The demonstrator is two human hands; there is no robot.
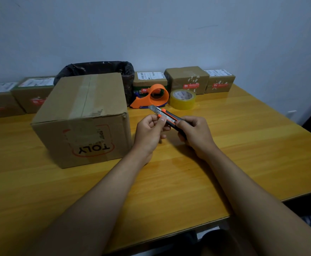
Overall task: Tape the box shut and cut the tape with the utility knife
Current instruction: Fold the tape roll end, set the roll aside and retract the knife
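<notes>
A large cardboard box point(82, 119) stands on the wooden table point(243, 145), flaps closed, with tape along its top seam and red upside-down lettering on the front. Just right of it, both hands hold an orange and black utility knife point(166, 116) above the table, its blade out and pointing up-left. My right hand point(197, 134) grips the handle. My left hand point(151, 132) pinches the knife near the blade end. An orange tape dispenser point(151, 97) and a roll of clear tape point(182, 99) sit behind the hands.
Several small taped parcels point(187, 79) line the wall at the back. A bin lined with a black bag point(99, 68) stands behind the big box. The table's front edge runs diagonally at lower right, with dark floor beyond.
</notes>
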